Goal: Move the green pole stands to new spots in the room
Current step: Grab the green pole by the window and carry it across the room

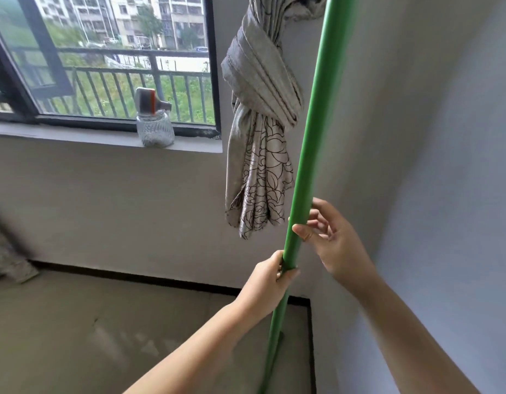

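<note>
A tall green pole (311,137) stands almost upright in the room's corner, running from the top edge of the view down to the floor near the bottom. My left hand (270,280) is wrapped around the pole at a joint where a thinner lower section begins. Just above it, my right hand (328,237) touches the pole from the right, thumb across the front and fingers loosely spread behind it. The pole's base is hidden at the bottom of the view.
A knotted grey floral curtain (260,123) hangs just left of the pole. A glass jar (155,129) sits on the windowsill (75,135) below a dark-framed window. White walls meet in the corner on the right. Bare concrete floor (104,322) lies below.
</note>
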